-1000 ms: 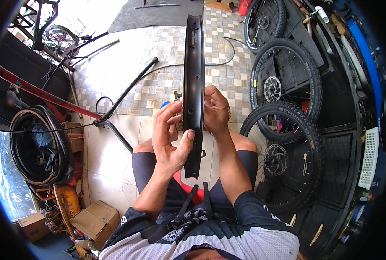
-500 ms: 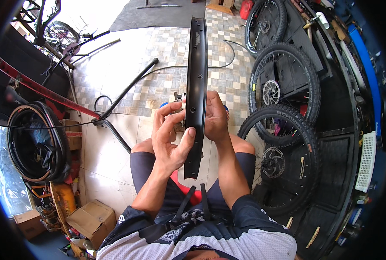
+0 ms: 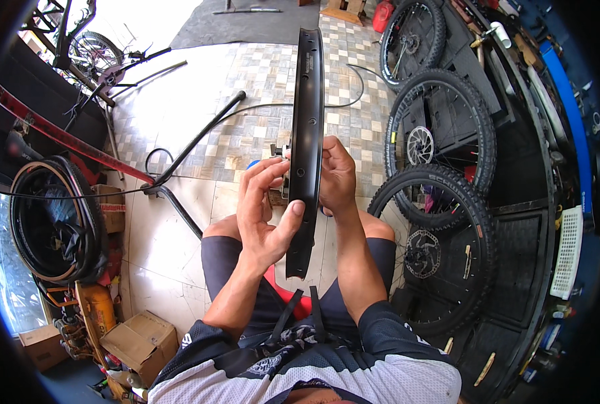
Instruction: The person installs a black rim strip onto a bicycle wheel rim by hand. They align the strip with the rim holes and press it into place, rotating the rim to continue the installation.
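Above a workshop's tiled floor (image 3: pixel 162 269), you are sitting with a black bicycle rim (image 3: pixel 307 148) standing nearly upright and edge-on between your hands, its drilled outer face pointing toward you. Your left hand (image 3: pixel 263 219) is resting its thumb low on that face, while its fingers are bending loosely, apart from the thumb, beside the rim's left edge; whether they are closing on anything there, you cannot tell. Your right hand (image 3: pixel 338 174) is curling on the opposite side, its fingers bunching narrowly close to the rim, which is partly hiding the fingertips; whether they are pinching something, you cannot tell either. Just beyond your left fingers, a small metal fitting (image 3: pixel 278 150) is showing.

By the look of it, you are working by hand at the rim's inner side, the left hand apparently steadying and the right doing the finer work. The next move seems to be calling for a firm left thumb, an upright rim and free room for the right fingertips.

To your right, a row of tyred wheels (image 3: pixel 423 254) is leaning along dark panels; to your left, a cardboard box (image 3: pixel 138 340) is sitting well apart from the rim.
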`<act>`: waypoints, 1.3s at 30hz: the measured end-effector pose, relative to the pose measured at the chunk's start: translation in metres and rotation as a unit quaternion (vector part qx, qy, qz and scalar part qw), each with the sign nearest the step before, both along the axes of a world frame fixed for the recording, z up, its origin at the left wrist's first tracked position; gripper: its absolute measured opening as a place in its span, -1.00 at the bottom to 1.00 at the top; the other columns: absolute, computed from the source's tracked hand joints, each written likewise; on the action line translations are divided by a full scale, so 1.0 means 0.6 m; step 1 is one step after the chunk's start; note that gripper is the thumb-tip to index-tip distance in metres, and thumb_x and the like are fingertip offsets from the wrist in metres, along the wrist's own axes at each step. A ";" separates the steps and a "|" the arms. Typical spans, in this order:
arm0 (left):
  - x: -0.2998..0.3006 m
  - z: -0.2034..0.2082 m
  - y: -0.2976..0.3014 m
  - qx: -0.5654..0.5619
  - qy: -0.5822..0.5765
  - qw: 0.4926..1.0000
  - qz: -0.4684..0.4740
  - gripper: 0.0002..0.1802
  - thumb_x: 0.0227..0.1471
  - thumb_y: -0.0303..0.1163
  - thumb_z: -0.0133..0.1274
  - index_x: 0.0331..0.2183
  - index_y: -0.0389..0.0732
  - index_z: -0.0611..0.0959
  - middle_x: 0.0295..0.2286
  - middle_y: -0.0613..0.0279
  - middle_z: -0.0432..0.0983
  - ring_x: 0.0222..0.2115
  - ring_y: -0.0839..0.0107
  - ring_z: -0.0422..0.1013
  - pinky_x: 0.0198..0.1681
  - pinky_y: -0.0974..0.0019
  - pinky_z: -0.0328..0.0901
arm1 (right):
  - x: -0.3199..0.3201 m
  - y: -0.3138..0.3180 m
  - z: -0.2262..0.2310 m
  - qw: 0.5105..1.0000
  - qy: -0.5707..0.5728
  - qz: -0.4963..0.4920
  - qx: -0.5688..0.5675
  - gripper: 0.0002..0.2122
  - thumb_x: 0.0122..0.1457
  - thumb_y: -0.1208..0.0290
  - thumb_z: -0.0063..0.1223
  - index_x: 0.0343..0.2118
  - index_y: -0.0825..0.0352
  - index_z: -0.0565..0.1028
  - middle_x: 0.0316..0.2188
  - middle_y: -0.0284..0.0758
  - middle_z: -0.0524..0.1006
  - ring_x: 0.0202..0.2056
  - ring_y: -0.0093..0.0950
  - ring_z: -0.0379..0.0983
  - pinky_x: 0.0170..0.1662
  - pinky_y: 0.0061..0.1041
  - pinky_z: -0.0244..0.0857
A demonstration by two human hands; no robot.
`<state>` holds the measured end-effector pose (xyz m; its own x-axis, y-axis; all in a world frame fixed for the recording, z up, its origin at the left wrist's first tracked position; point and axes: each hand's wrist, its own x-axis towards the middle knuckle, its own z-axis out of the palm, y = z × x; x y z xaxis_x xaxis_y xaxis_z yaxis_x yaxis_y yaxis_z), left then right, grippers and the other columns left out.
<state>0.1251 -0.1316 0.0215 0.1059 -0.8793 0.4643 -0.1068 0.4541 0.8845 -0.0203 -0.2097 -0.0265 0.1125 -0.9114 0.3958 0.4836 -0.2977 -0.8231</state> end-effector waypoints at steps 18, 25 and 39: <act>-0.005 -0.003 -0.090 -0.139 0.008 0.990 0.017 -0.82 -0.08 -0.64 0.35 -0.35 -0.28 0.73 -0.28 0.11 0.67 -0.16 0.18 0.58 -0.08 0.23 0.45 | -0.107 0.094 -0.104 0.952 -0.154 -0.008 0.266 -0.60 0.34 0.61 0.12 0.21 0.25 0.44 -0.17 -0.42 0.53 -0.26 -0.58 0.48 -0.30 -0.56 0.38; -0.011 -0.004 -0.085 -0.110 0.044 0.993 0.017 -0.77 -0.13 -0.64 0.39 -0.37 -0.26 0.68 -0.29 0.12 0.65 -0.21 0.26 0.57 -0.13 0.27 0.42 | -0.122 0.111 -0.128 0.937 -0.196 0.012 0.288 -0.54 0.22 0.65 0.24 0.17 0.24 0.42 -0.19 -0.42 0.55 -0.34 -0.63 0.44 -0.36 -0.61 0.32; -0.012 -0.014 -0.069 -0.101 0.047 0.994 0.020 -0.73 -0.16 -0.68 0.39 -0.47 -0.22 0.59 -0.31 0.19 0.62 -0.23 0.31 0.54 -0.15 0.28 0.41 | -0.126 0.121 -0.107 0.958 -0.131 0.047 0.250 -0.62 0.44 0.29 0.08 0.25 0.27 0.44 0.07 -0.16 0.59 -0.22 -0.53 0.59 -0.28 -0.62 0.43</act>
<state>0.1178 -0.1731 0.0133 0.1905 -0.7633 0.6173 -0.0490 0.6206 0.7826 -0.0961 -0.1371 -0.0905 0.1599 -0.9853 -0.0608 0.6986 0.1565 -0.6982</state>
